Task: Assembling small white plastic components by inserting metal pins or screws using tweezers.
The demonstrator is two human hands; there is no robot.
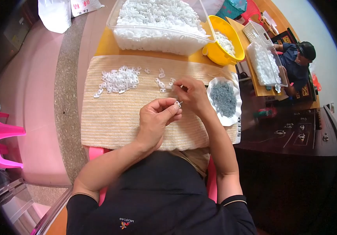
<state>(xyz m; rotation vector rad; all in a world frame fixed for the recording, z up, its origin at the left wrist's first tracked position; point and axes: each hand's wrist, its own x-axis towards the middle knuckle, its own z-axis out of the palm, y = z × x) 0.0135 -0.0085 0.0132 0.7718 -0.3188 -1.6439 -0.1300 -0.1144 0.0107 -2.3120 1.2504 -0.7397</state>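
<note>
My left hand [156, 121] pinches a small white plastic piece with two holes [177, 104] between thumb and fingertips; a thin grey pin seems to stick out of it. Just beyond, my right hand [194, 94] is curled, its fingertips pinched at the edge of another white piece [169, 87] low over the towel. Several loose white pieces [161, 83] lie beside those fingertips. Farther left is a heap of the same pieces [120, 79]. To the right, a white scalloped dish [236, 102] holds many small grey pins [222, 98].
A beige striped towel [113, 121] covers the work surface. Behind it stand a clear bin [158, 32] of white pieces and a yellow basin [237, 45]. At the far right, another person [293, 64] sits by a second clear bin [265, 66]. Pink stools [0, 137] are at left.
</note>
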